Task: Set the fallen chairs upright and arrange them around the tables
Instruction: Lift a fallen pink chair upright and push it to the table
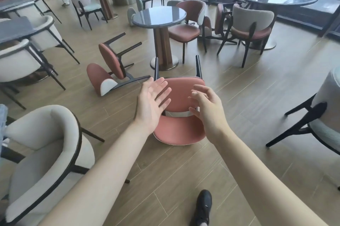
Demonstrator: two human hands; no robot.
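Bare floor (239, 97) right of the fallen chair (181, 130) — armchair (46, 143) crowds left.

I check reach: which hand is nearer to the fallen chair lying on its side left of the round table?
Left. The left hand is just right of that fallen chair; the right hand is farther right.

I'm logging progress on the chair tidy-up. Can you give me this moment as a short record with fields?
setting: cafe room with a wood floor
nearest fallen chair: pink chair on its back, legs pointing toward the round table
second fallen chair: on its side, left of that table
left hand: open, above the pink chair
right hand: open, fingers loosely curled
holding: nothing yet
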